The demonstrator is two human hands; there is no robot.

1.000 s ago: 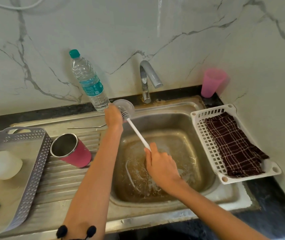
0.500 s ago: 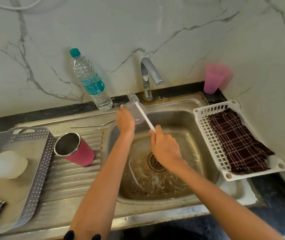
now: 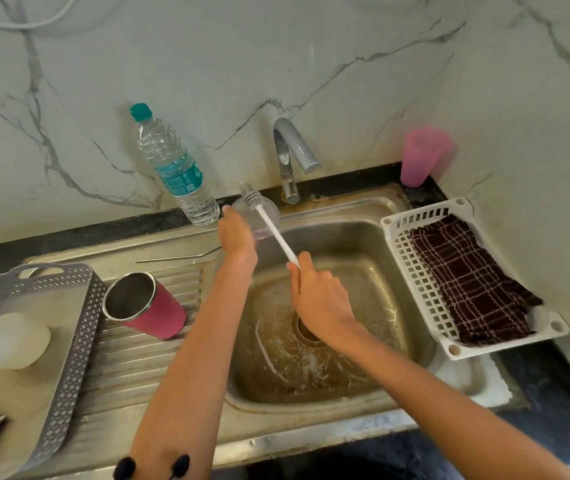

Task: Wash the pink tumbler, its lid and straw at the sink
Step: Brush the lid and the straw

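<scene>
Soft even daylight, wide-angle edge bending, slight blur

The basin [image 3: 363, 375] is open across its lower and right floor; two forearms cross it from the bottom edge to centre; there the right hand [image 3: 318, 292] grips a brush [image 3: 276, 233] slanting up to the lid [image 3: 266, 216] held by the left hand [image 3: 237, 230], just in front of the tap [image 3: 292, 157] overhanging the back rim; the bottle [image 3: 176, 168] crowds the ledge left of it; the tumbler [image 3: 148, 306] and straw [image 3: 176, 258] lie on the drainboard [image 3: 131, 375], bare ribs below them; a grey tray [image 3: 69, 358] blocks the left edge, a white basket [image 3: 411, 271] the right.
</scene>
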